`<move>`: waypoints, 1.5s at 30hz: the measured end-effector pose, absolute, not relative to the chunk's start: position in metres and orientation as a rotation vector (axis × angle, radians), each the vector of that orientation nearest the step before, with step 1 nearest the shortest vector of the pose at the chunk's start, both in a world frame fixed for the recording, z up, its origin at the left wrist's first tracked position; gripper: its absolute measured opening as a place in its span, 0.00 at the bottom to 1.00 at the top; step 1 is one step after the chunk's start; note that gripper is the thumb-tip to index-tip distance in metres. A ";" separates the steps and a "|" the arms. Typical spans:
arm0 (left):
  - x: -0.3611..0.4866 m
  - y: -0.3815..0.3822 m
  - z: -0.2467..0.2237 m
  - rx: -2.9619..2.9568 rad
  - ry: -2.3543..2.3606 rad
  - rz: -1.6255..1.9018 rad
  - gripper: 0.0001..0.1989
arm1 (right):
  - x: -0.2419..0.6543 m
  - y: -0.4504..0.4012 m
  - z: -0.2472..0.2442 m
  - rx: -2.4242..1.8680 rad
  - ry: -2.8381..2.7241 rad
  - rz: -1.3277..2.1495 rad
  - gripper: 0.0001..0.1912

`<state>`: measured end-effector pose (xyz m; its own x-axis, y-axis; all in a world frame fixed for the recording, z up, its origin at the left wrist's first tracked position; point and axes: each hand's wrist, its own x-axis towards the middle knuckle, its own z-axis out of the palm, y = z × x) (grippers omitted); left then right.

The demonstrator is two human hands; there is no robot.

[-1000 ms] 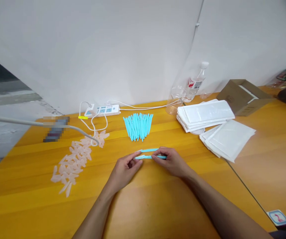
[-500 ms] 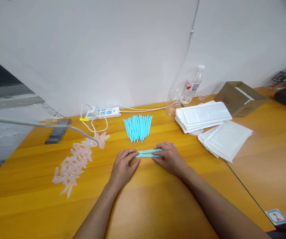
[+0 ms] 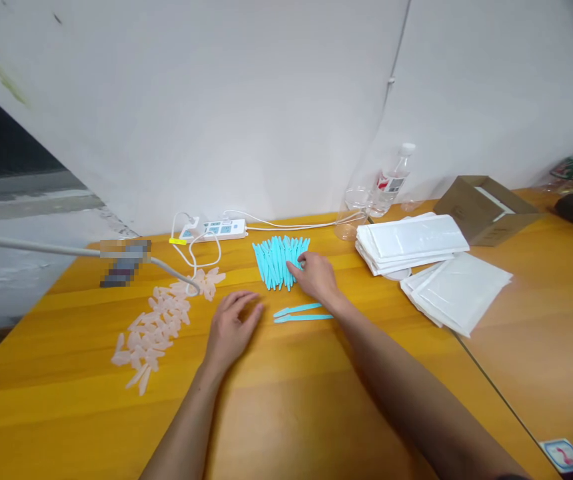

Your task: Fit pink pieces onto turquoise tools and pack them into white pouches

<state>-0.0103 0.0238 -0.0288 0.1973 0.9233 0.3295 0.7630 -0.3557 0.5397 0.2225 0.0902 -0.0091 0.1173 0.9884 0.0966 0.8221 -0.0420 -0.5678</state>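
Observation:
My left hand (image 3: 229, 327) rests on the table with its fingers loosely bent, thumb apart, holding nothing. To its right lie two light-blue eyebrow razors (image 3: 299, 313), roughly parallel, their right ends partly hidden by my right wrist. Behind them is a pile of similar blue razors (image 3: 276, 263), set side by side. My right hand (image 3: 316, 275) reaches to the pile's right edge, thumb and fingertips closed around a razor there; the fingers hide part of it. Left of my left hand, pale pink translucent pieces (image 3: 161, 320), perhaps blade caps, are spread in a band.
A white power strip (image 3: 224, 230) with cables sits by the wall. A cable crosses over a blurred phone-like object (image 3: 125, 263). At the right are stacked white packets (image 3: 411, 240), more white packets (image 3: 461, 287), a plastic bottle (image 3: 391, 183), a clear cup (image 3: 354, 217) and a cardboard box (image 3: 486, 210).
My right hand has left the two razors and moved up to the pile. My left hand has drawn back to the left, leaving the pair lying on the table.

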 end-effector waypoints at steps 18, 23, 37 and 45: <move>-0.054 0.058 -0.010 2.192 2.268 0.315 0.18 | 0.246 0.057 0.000 -1.607 -1.650 0.941 0.10; -0.048 0.055 -0.007 2.120 2.172 0.353 0.16 | 0.266 0.017 -0.003 -1.556 -1.674 1.084 0.08; -0.015 0.018 -0.019 1.344 1.489 0.942 0.28 | 0.263 0.004 -0.005 -1.419 -1.529 1.409 0.14; -0.007 0.014 -0.027 1.133 1.354 0.943 0.23 | 0.264 0.005 -0.008 -1.424 -1.496 1.427 0.15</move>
